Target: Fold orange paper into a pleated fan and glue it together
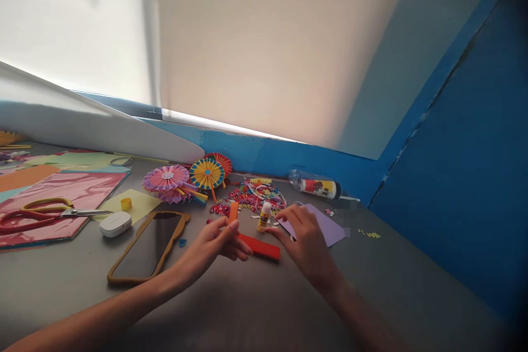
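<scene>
Your forearms (111, 300) reach in from the bottom of the view over a grey tabletop (412, 291) that runs up to a blue-painted wall (445, 176). At the far left, scissors (53, 214) rest on a large pink sheet (74, 187), and a phone in a tan case (146, 247) lies nearby, all apparently set aside to leave the space before you open. Three pleated paper rosettes (207, 173) are grouped farther back, seemingly moved out of your way, with a labelled plastic bottle (315, 187) lying on its side near the wall. Your right hand (307, 245) is spread wide above a lilac paper sheet (328, 225), with its fingers near the sheet's edge; you can't tell from this view whether they touch it. Your left hand (214, 245) is closed narrowly around an orange paper strip (234, 212), pinching it so that it stands upright, perhaps to keep it clear of the table. Between your hands, a longer red-orange strip (259, 246) lies flat on the table, just below your left fingertips. A white glue stick (264, 217) stands upright just behind it, within easy reach, beside a heap of colourful paper scraps (256, 198).
</scene>
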Tool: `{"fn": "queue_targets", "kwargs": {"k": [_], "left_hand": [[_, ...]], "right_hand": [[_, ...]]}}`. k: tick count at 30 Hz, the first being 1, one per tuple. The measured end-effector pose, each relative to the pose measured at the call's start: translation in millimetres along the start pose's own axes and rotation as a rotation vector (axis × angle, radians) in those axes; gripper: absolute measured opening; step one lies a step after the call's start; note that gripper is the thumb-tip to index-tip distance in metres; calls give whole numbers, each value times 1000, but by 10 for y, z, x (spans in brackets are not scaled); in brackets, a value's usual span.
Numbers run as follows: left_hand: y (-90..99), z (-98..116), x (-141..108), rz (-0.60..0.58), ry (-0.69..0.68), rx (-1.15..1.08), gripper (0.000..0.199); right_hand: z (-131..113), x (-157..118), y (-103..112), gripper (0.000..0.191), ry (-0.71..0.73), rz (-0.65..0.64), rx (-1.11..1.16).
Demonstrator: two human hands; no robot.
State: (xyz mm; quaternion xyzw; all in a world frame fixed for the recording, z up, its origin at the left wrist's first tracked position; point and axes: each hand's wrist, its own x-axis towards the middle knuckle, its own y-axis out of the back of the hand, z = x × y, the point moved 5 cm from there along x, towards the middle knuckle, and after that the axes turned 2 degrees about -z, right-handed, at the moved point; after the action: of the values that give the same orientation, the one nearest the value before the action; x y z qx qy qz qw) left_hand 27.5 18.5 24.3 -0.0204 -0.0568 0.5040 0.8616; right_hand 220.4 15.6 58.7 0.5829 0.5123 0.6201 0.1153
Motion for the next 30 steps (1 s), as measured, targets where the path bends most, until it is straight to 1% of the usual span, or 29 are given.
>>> {"fn": "queue_targets", "kwargs": {"k": [2,3,4,6,8,11,12,13,15,18,20,22,24,25,27,29,30], "left_hand": [[64,27,15,52,-18,-26,38],[91,33,20,69,-22,-28,38],[113,36,25,82,-23,-24,38],[139,37,29,87,-20,2,39],[140,46,27,75,-16,37,39],[117,81,11,53,-23,85,35],[107,95,5,49,-25,89,34],[98,106,-1,47,-26,82,35],[81,120,-10,46,-26,34,39],[68,117,-20,60,-17,-50,54],[64,91,-25,70,15,-83,60],[45,49,-30,47,56,-115,58],[1,-2,-39,-15,107,-159,50],[-28,-32,-47,-54,140,-185,47],[-101,-91,-74,-154,219,-239,53],[-170,-145,-119,-265,303,-254,66],[-182,-161,-139,-301,315,-206,72]], "right_hand": [[-124,-51,-166,29,52,-148,136],[-181,-84,-250,33,74,-214,179],[-221,-117,-326,37,88,-271,206],[-240,-168,-429,42,83,-340,246],[-204,-191,-468,44,45,-397,319],[-150,-162,-399,44,0,-456,469],[-137,-133,-338,41,-8,-438,508],[-119,-94,-259,38,-15,-392,532],[-44,-9,-71,31,-54,-230,520],[179,70,199,31,-175,71,378],[334,80,305,38,-253,201,241],[406,71,360,48,-276,277,119],[340,53,356,52,-212,286,104],[254,41,327,52,-150,256,151],[3,6,203,53,12,92,322],[-267,-59,37,68,140,-113,450],[-380,-96,-41,73,187,-196,493]]}}
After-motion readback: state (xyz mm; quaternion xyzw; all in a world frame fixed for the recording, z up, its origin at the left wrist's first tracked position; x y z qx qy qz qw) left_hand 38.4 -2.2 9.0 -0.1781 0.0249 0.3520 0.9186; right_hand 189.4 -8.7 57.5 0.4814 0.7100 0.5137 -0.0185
